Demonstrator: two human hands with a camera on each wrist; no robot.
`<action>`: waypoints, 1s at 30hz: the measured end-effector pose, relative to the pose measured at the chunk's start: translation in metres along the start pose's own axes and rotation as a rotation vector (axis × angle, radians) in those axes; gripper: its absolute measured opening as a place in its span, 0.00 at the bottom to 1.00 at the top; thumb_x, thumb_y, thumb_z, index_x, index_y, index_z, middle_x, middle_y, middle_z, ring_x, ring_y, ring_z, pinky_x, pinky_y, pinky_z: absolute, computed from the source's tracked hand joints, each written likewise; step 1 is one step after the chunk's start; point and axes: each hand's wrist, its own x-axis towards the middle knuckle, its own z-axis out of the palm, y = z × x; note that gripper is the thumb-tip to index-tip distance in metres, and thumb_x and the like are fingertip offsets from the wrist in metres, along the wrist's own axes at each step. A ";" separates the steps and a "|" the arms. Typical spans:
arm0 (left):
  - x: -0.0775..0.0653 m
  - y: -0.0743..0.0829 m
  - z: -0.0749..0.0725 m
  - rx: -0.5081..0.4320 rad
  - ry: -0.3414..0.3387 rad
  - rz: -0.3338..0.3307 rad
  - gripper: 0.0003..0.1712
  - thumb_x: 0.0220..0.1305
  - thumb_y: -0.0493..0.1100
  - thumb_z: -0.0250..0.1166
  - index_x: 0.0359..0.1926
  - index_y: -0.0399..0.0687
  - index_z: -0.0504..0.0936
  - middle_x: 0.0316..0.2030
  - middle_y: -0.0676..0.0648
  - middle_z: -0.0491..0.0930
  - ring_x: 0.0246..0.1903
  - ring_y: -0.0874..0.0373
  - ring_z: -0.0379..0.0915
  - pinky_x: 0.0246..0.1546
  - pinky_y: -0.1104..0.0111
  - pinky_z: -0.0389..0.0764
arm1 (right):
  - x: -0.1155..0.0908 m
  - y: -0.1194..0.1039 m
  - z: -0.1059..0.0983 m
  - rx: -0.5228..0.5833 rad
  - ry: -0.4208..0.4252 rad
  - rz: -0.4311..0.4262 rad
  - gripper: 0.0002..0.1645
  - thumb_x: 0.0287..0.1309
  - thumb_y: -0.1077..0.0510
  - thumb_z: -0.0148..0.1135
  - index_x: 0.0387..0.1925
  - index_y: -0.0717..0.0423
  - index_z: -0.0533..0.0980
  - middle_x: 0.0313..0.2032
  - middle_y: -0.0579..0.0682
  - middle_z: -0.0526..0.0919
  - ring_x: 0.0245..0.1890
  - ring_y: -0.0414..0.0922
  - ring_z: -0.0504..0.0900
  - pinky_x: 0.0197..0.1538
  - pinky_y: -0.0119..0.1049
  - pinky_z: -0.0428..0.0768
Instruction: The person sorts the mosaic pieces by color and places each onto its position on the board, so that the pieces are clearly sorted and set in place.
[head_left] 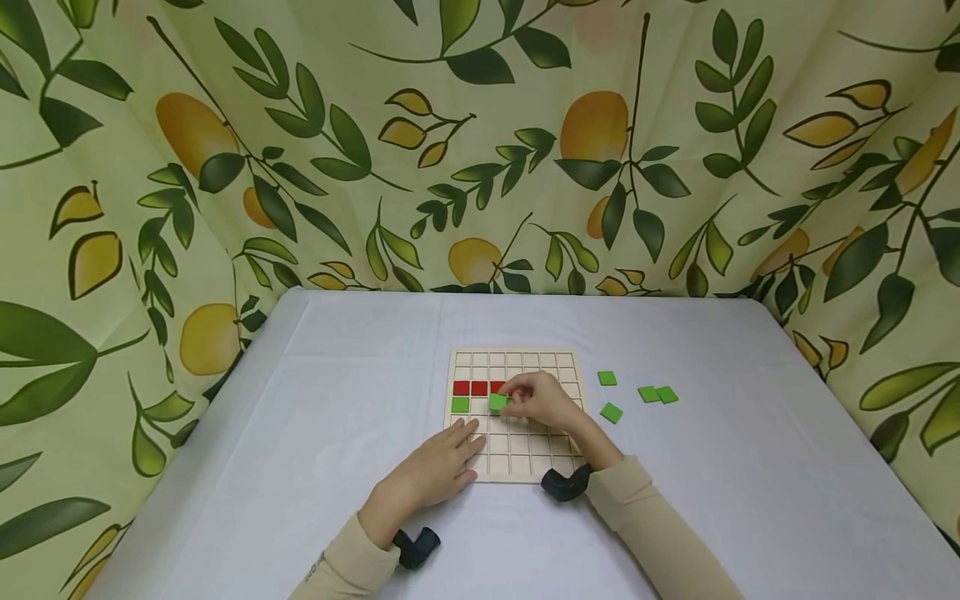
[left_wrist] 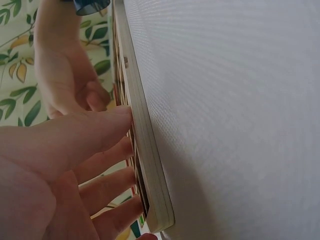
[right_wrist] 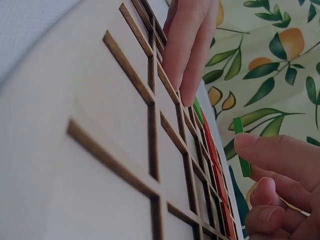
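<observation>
A pale wooden grid board (head_left: 517,477) lies on the table. Three red square tiles (head_left: 478,388) sit side by side in one row of its cells. Below the leftmost red one, a green tile (head_left: 460,405) fills a cell. My right hand (head_left: 546,402) pinches another green tile (right_wrist: 242,147) between thumb and fingers, held just above the board below the third red tile. My left hand (head_left: 435,468) rests on the board's lower left part with fingers spread and straight; in the left wrist view its thumb (left_wrist: 107,122) lies at the board's edge.
To the right of the board lie several loose green tiles (head_left: 611,412), two of them touching. A white cloth (head_left: 337,375) covers the table. Leaf-and-fruit patterned curtains (head_left: 472,167) hang behind and at both sides. Each wrist wears a black device (head_left: 566,483).
</observation>
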 end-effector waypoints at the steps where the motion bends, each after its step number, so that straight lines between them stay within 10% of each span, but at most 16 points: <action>1: 0.000 0.000 0.000 0.001 -0.001 0.000 0.27 0.68 0.44 0.57 0.66 0.42 0.70 0.71 0.40 0.63 0.72 0.44 0.57 0.72 0.54 0.65 | 0.000 0.000 0.001 0.002 0.001 0.005 0.17 0.45 0.64 0.74 0.38 0.67 0.82 0.19 0.44 0.72 0.21 0.37 0.67 0.24 0.22 0.67; 30: -0.001 0.000 -0.001 -0.028 0.000 -0.002 0.28 0.67 0.45 0.59 0.66 0.41 0.70 0.71 0.39 0.63 0.72 0.43 0.57 0.72 0.53 0.65 | 0.013 -0.013 0.018 -0.065 -0.017 0.053 0.13 0.45 0.63 0.74 0.36 0.62 0.84 0.19 0.45 0.74 0.21 0.37 0.68 0.26 0.24 0.67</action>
